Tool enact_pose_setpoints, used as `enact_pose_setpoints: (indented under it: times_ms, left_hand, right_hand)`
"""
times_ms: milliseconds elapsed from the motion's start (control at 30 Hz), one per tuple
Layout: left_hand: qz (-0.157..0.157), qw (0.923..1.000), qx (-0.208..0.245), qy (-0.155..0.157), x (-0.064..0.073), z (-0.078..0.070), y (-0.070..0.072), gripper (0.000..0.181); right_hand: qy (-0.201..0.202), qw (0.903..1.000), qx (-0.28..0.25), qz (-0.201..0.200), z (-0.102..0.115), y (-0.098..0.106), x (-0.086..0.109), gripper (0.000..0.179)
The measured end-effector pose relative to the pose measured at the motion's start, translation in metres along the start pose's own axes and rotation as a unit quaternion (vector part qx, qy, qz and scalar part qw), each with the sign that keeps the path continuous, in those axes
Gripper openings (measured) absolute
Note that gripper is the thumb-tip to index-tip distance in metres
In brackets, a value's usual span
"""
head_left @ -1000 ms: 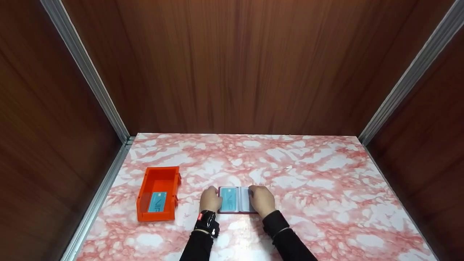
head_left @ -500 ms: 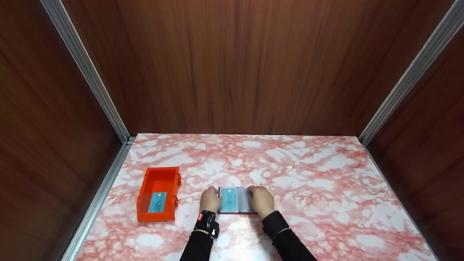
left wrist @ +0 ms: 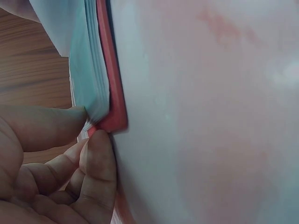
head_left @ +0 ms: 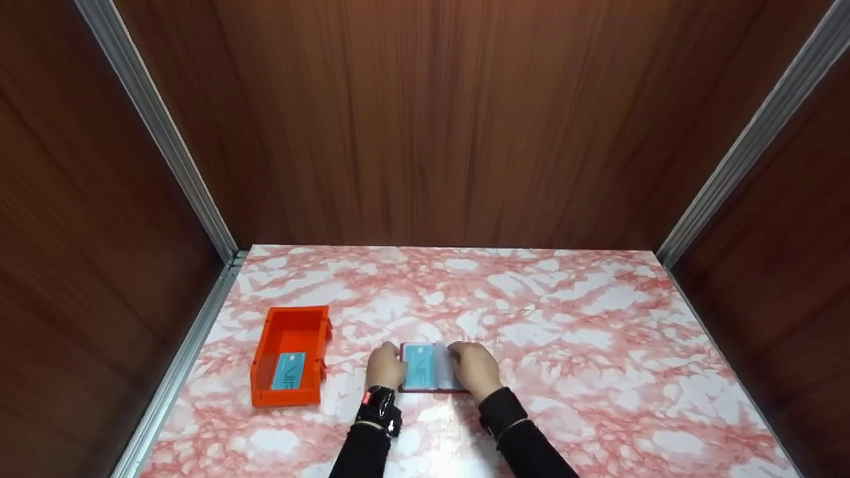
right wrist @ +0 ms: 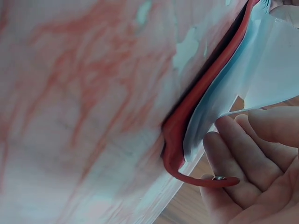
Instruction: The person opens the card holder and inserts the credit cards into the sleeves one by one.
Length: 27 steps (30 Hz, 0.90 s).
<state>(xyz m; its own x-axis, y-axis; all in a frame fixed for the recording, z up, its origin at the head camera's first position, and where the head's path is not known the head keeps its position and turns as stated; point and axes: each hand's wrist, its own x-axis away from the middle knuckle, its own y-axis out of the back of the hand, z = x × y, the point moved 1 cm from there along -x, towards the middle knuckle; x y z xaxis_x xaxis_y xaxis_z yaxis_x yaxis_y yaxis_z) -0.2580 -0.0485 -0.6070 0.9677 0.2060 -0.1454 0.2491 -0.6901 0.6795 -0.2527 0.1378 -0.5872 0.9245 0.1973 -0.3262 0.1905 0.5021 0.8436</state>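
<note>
A card holder (head_left: 454,390) with a red cover lies open on the table between the hands. On its left page a blue card (head_left: 418,366) with "VIP" lettering shows through a clear sleeve. My left hand (head_left: 384,366) pinches the holder's left edge, thumb on the stacked sleeves (left wrist: 88,70) in the left wrist view. At the right side, my right hand (head_left: 478,368) pinches a clear sleeve page (right wrist: 271,60) between thumb and fingers, raised off the pages beneath. A red strap (right wrist: 198,181) with a metal snap curls out near its fingers.
To the left stands an orange bin (head_left: 285,397) with another blue VIP card (head_left: 289,370) inside. The table (head_left: 564,318) has a pink-and-white marbled top. Brown wood-grain panels (head_left: 425,133) enclose it at the back and both sides.
My right hand has shifted slightly left, lifting the clear sleeve page towards the middle of the holder. The left hand and the bin have stayed put.
</note>
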Motion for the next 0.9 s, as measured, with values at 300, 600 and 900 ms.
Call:
enact_pose_setpoints:
  times_ms: [300, 600, 900]
  left_hand:
    - [0.009, 0.9999, -0.004, 0.007, -0.0007, -0.0007, 0.0004, 0.018]
    - [0.008, 1.0, -0.005, -0.002, 0.0004, -0.0014, 0.0021, 0.018]
    - [0.002, 0.9999, -0.008, -0.008, 0.0023, -0.0024, 0.0036, 0.017]
  right_hand:
    - [0.037, 0.9992, 0.012, -0.013, 0.0025, -0.0038, 0.0007, 0.011]
    - [0.035, 0.9994, -0.002, 0.007, 0.0053, -0.0078, -0.0012, 0.013]
    - [0.064, 0.9978, -0.013, 0.013, 0.0101, -0.0094, -0.0003, 0.01]
